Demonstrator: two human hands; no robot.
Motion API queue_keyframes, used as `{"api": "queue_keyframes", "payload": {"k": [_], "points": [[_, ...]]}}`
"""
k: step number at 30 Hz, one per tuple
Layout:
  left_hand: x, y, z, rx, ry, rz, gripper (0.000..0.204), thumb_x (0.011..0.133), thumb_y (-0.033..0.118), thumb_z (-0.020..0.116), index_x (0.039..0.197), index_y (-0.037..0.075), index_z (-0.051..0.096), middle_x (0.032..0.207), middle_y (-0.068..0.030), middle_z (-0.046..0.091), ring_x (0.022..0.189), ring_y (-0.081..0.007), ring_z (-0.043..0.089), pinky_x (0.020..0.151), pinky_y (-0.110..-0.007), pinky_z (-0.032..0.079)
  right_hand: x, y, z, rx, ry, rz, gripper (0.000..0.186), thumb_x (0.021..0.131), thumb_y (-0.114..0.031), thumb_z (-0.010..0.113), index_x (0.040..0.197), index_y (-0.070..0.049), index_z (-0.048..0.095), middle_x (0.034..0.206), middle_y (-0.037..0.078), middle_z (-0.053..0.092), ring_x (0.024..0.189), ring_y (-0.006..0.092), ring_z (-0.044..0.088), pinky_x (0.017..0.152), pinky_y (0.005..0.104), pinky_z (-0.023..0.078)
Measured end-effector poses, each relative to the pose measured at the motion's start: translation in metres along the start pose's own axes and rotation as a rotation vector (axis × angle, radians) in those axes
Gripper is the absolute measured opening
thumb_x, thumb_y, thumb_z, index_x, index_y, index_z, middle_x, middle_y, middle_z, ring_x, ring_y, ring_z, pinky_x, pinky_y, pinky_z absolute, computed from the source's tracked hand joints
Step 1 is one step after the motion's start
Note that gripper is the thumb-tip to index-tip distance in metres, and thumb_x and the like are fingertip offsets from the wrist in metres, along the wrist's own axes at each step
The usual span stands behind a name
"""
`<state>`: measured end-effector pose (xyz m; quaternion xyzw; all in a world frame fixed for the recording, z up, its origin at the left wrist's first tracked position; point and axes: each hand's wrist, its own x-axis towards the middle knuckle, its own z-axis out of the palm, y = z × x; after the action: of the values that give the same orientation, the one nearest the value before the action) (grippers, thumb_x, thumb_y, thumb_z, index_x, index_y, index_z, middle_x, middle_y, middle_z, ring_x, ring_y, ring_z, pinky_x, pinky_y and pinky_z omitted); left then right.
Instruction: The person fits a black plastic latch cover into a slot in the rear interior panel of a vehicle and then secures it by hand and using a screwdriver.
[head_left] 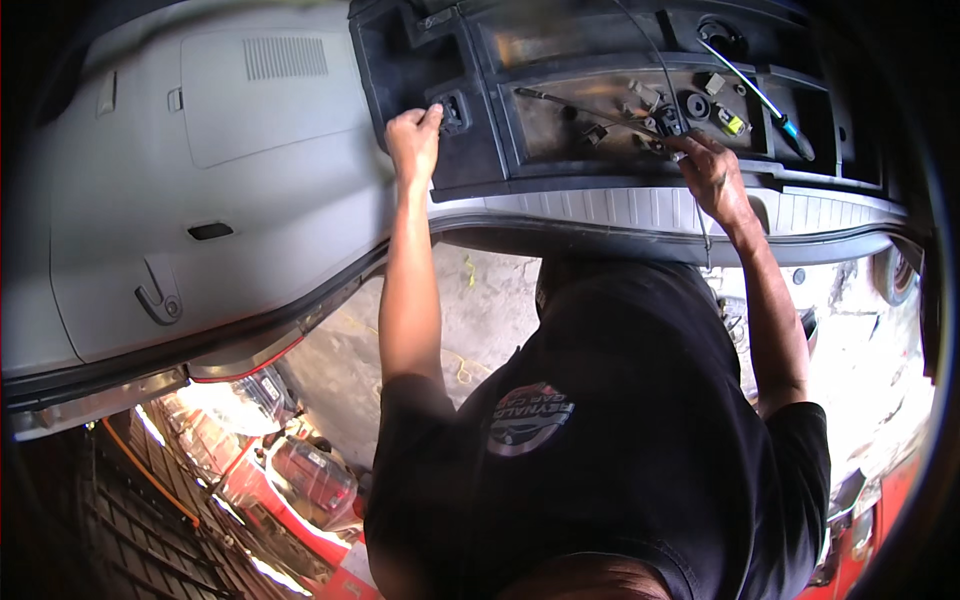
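My left hand (pixel 413 145) is closed, thumb and fingertips pinching at a black latch (pixel 453 113) set in the black plastic cargo tray (pixel 470 170). Over the tray's middle compartment my right hand (pixel 714 178) is closed on a thin black cable (pixel 664 62). That cable comes down from the top edge, passes a small dark piece at my fingertips, and hangs on below the hand. Close to these fingers ends a long thin metal rod (pixel 570 103). Beside them lie a black ring (pixel 697 106), a yellow-green part (pixel 731 122) and several small loose fittings.
A screwdriver with a teal and black handle (pixel 793 137) leans across the tray's right dividers. Grey trim with a hook (pixel 158 292) lines the left side. The vehicle's sill (pixel 610 204) runs in front of my body. Red vehicle parts (pixel 300 490) stand lower left.
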<state>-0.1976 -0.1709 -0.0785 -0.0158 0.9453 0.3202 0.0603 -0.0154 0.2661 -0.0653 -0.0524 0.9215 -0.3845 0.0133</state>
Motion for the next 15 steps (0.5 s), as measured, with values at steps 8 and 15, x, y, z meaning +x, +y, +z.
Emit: {"api": "queue_keyframes", "payload": {"k": [8,15], "points": [[0.052,0.020,0.002,0.002,-0.297,-0.355,0.022,0.078,0.006,0.087,0.090,-0.005,0.071,0.080,-0.0144,0.073,0.059,-0.0194,0.070,0.049,-0.030,0.061,0.001,0.001,-0.001,-0.002,-0.002,0.026,0.032,0.087,-0.002,0.066,0.118,-0.011,0.072,0.109,0.016,0.070,0.098,0.0379,0.069,0.083,0.0457,0.058],[0.064,0.017,-0.001,-0.012,-0.429,-0.459,0.030,0.079,0.010,0.089,0.089,-0.003,0.063,0.084,-0.0148,0.070,0.067,-0.0241,0.072,0.055,-0.040,0.066,0.001,0.002,-0.001,0.033,0.015,0.013,0.035,0.085,0.001,0.066,0.118,-0.011,0.072,0.107,0.015,0.069,0.095,0.0375,0.070,0.082,0.0450,0.058]]}}
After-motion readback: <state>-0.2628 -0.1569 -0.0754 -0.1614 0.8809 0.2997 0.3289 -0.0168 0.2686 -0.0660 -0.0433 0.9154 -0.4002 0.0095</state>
